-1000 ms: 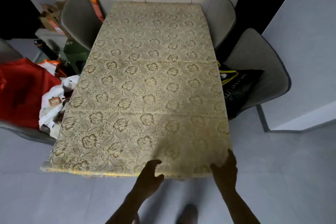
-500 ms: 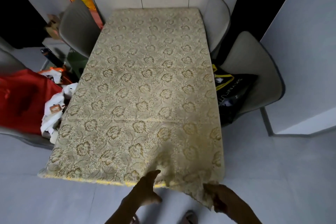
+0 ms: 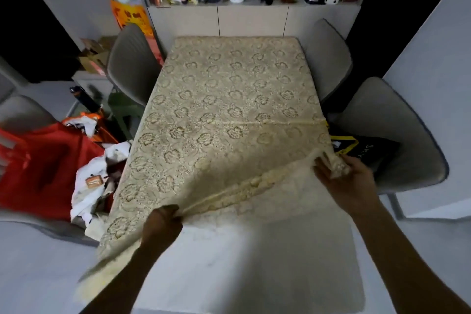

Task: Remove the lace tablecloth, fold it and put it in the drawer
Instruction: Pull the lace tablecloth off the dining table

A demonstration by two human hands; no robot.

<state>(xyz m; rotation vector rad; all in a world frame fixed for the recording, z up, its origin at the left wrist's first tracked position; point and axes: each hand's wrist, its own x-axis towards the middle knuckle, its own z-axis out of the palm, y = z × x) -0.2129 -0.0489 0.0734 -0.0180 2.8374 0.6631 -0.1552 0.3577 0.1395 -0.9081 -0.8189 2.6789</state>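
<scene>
Both hands are on the cloth (image 3: 229,99): left hand (image 3: 163,224) fisted on the near edge, right hand (image 3: 349,181) pinching the near right corner, raised so the hem peels clear of the table (image 3: 254,262). Most of it lies flat on the tabletop.

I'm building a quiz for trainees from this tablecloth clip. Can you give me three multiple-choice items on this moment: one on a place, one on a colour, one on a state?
1. Where does the right hand hold the lace tablecloth?
A. far edge
B. near right corner
C. centre

2. What colour is the bag left of the table?
A. red
B. blue
C. green

3. How is the cloth lying?
A. fully flat
B. near end lifted and pulled back
C. folded away

Answers: 1 B, the corner is bunched in that hand; 2 A, it is bright red; 3 B, the left hand also grips the raised edge, and bare white tabletop shows near the person.
</scene>
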